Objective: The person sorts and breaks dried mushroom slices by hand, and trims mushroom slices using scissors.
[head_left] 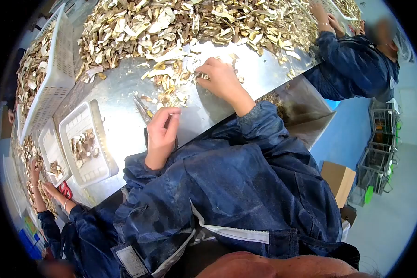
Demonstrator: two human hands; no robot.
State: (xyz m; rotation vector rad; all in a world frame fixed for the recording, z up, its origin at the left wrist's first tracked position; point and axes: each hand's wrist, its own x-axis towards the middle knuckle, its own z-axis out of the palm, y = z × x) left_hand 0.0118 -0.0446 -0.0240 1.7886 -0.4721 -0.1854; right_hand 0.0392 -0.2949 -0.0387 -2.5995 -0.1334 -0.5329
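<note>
My right hand (222, 83) is over the near edge of a small spread of dried mushroom slices (173, 78), its thumb and forefinger apart with a gap between them. Closer to my body, my left hand (162, 134) is closed, thumb and fingertips pressed together; whether a small piece sits between them I cannot make out. Beside and partly under it lie scissors (143, 110), blades pointing away from me, with dark handle loops partly hidden by the hand. Behind both hands rises a large heap of dried mushroom slices (185, 28) on the metal table (125, 83).
At left stand a white tray (107, 160) with some slices, a smaller white tray (44, 143), and a tall perforated basket (62, 60) full of slices. Co-workers in dark blue sit at the lower left (88, 231) and upper right (356, 65). Red-handled scissors (66, 190) lie lower left.
</note>
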